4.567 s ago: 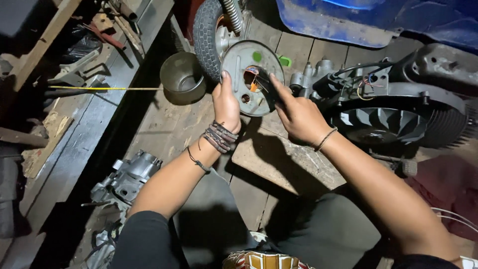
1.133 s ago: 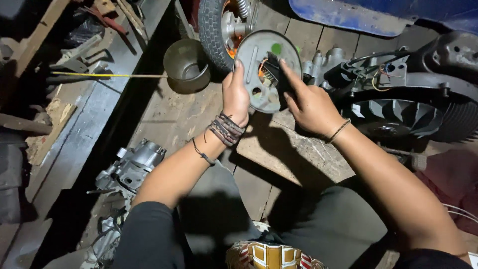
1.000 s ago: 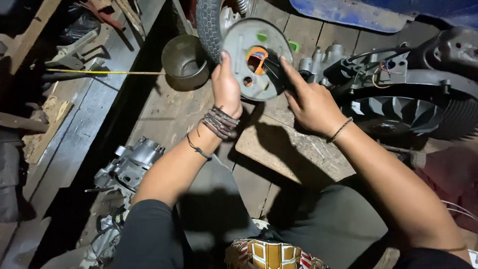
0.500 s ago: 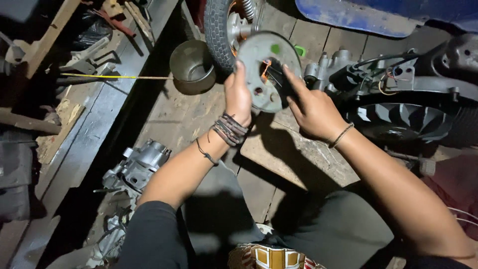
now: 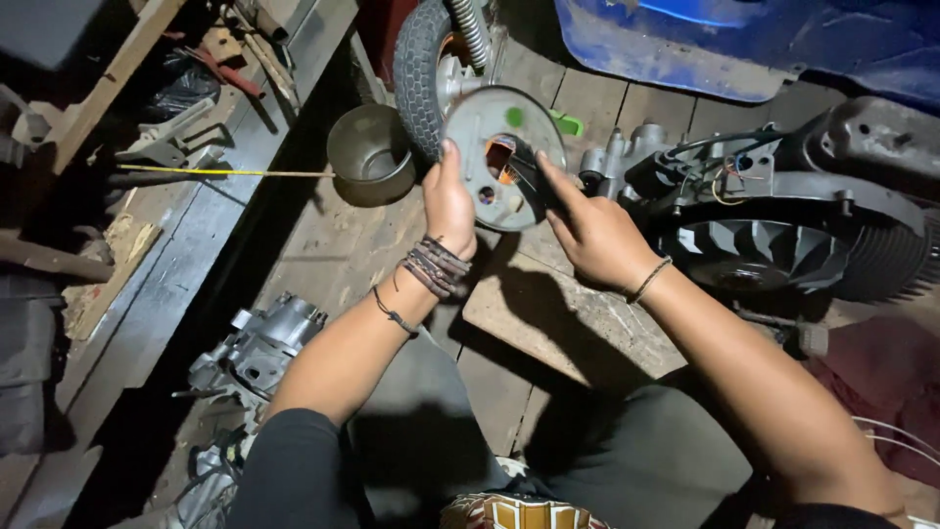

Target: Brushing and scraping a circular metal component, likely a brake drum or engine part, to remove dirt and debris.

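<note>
Two hands steady a round grey stator plate (image 5: 501,157) upright above the plank floor (image 5: 548,313): left hand (image 5: 448,201) clamped on its rim, right hand (image 5: 587,235) fingers loosely pinching black wiring (image 5: 529,176) at its centre opening

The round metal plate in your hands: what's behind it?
Behind the round metal plate a small treaded wheel stands on the plank floor, with a green piece showing at the plate's right edge. The wheel's lower hub is covered by the plate.
</note>
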